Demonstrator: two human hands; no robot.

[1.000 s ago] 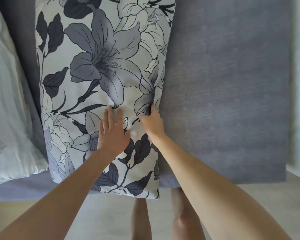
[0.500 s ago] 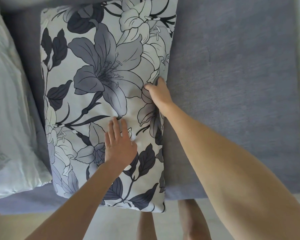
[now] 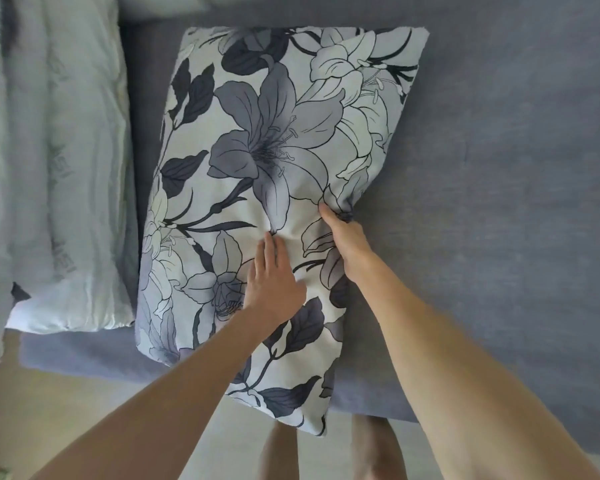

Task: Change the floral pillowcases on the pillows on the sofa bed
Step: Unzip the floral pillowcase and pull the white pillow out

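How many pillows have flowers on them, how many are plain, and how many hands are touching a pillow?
Flowery pillows: 1, the floral pillow on the grey sofa bed.
Plain pale pillows: 1, the plain pillow beside it.
Hands on a pillow: 2, the left hand flat on the floral one, the right hand pinching its side edge.
Total: 4.

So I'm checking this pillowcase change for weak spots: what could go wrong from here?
The right hand pinches only a small bunch of fabric at the floral pillow's right edge, so that grip may slip, or drag the whole pillow sideways over the grey sofa bed. The left hand lies flat on top, which may pin the case against the filling. The pillow's near corner overhangs the edge, so it might slide off.
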